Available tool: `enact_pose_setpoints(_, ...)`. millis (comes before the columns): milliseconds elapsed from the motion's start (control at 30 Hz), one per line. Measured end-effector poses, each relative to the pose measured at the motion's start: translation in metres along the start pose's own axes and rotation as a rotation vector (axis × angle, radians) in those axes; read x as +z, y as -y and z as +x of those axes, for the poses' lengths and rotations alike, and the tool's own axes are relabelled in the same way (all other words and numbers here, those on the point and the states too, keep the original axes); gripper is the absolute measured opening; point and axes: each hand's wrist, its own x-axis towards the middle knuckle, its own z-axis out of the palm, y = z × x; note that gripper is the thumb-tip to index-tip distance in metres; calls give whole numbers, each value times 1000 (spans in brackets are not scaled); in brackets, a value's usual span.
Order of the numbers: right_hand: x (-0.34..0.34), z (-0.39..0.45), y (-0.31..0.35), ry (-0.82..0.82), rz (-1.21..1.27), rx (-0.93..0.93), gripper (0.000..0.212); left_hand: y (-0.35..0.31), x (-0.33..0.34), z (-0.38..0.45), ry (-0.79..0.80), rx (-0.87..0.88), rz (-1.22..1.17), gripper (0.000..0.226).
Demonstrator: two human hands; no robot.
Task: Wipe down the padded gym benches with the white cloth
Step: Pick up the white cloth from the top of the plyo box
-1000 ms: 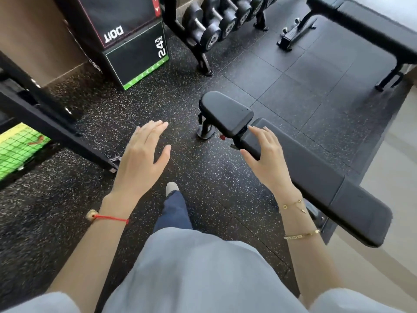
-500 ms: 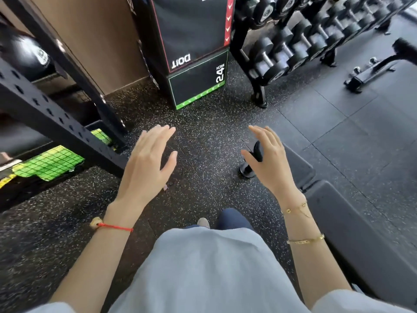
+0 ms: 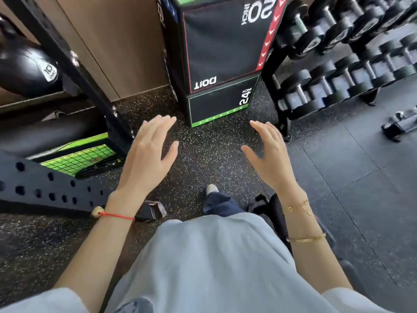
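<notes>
Speckled black rubber floor (image 3: 214, 154) runs ahead to a stacked plyo box (image 3: 222, 62), with a dumbbell rack (image 3: 338, 71) at right and a black perforated frame (image 3: 52, 190) at left. Both hands hang over the floor, holding nothing: the left hand (image 3: 149, 154) with fingers straight and together, the right hand (image 3: 270, 157) with fingers loosely extended. Only a dark bench part (image 3: 276, 211) shows, behind the right wrist; no cloth is visible.

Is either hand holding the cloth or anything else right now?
Nothing is held. The left hand and right hand hover open above the speckled floor; no cloth is in view.
</notes>
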Motion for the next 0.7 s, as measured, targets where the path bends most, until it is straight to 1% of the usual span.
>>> enact_pose_setpoints(167,-18,128,-20,8,-7,-92,55,8,15,106,-97,-64,3,48)
enact_pose_setpoints(333,-23,236,-31,46,-2,-145,54,20,27,189,-116,-110,15,48)
enact_pose_setpoints(533,-5,335,-49,85,16,-133,54,52,43,274,-111,-173,42,47)
enact_pose_setpoints(700,20,424,-55,110,18,-150,54,88,60,356,-131,-176,34,46)
